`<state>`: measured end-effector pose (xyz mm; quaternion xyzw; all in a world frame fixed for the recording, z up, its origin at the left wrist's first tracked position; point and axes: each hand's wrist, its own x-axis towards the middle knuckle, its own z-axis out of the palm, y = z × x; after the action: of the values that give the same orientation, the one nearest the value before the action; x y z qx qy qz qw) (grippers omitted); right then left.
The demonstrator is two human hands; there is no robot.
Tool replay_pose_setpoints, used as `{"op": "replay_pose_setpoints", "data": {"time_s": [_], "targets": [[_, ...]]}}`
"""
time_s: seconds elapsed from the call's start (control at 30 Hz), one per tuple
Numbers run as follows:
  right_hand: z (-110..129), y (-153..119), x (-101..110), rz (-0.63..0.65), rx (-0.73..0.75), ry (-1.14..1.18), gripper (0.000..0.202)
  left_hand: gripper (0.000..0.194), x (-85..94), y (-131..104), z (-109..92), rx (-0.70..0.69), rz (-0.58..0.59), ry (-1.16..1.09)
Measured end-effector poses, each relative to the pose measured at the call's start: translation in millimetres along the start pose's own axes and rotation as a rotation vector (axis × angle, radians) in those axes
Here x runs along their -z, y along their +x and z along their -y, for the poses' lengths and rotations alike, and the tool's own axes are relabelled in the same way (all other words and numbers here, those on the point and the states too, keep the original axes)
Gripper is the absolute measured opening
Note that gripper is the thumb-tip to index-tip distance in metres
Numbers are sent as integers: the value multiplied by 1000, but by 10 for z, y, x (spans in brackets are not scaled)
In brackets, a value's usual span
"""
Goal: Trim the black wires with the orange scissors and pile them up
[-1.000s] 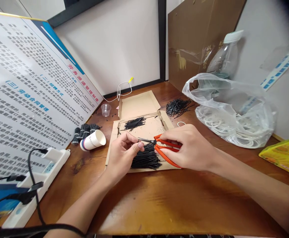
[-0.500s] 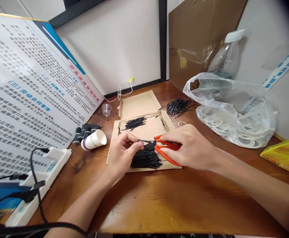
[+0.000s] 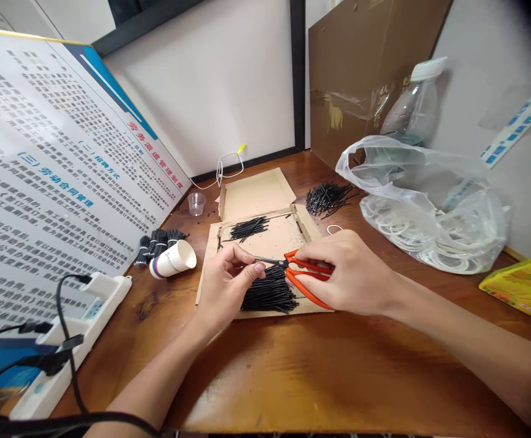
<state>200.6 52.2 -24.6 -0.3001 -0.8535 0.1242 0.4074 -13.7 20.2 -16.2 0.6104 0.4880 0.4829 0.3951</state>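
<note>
My right hand (image 3: 350, 274) is wrapped round orange-handled cutting pliers (image 3: 308, 287), whose dark jaws point left. A thin black wire piece (image 3: 267, 260) is pinched between the thumb and fingers of my left hand (image 3: 229, 274), its other end at the jaws. Whether the jaws are closed on it is too small to tell. Just below lies a dense pile of short black wire pieces (image 3: 272, 293) on an opened cardboard box (image 3: 278, 234). A smaller pile of black pieces (image 3: 249, 227) rests farther back on the cardboard.
Tied black bundles (image 3: 158, 243) and a tipped paper cup (image 3: 174, 258) lie left, near a clear plastic cup (image 3: 196, 204). More loose black pieces (image 3: 329, 198) lie behind the box. A plastic bag of white loops (image 3: 429, 228) stands right; a power strip (image 3: 83, 328) runs along the left.
Both hands hold almost the same pose, with the pliers and wire piece nearly still. The view has shifted very slightly.
</note>
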Motion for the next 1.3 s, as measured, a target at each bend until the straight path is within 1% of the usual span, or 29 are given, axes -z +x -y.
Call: {"op": "replay_pose_setpoints", "data": {"time_s": [0.13,0.27,0.47,0.7,0.9,1.07,1.3], "targets": [[3,-7,-11,16,12,15,25,26,-5,-8,10,-3,-3,-10],[-9,-9,-33,1,20,-9,25,29,-19,-1,-6,-1,-9,-18],[-12,8,-15,-31,12,-40,27,29,-23,1,-19,-1,-20,32],[10,6,7,32,-24,10,26,33,-26,12,-16,-17,-22,9],[-13,5,-20,22,-16,-28,28,27,-18,2,-49,2,-30,27],[-5,1,-10,10,-35,-22,25,23,-11,2,-63,-13,-43,68],[-1,4,-3,62,-63,-11,27,20,-15,2,-54,-2,-70,89]]}}
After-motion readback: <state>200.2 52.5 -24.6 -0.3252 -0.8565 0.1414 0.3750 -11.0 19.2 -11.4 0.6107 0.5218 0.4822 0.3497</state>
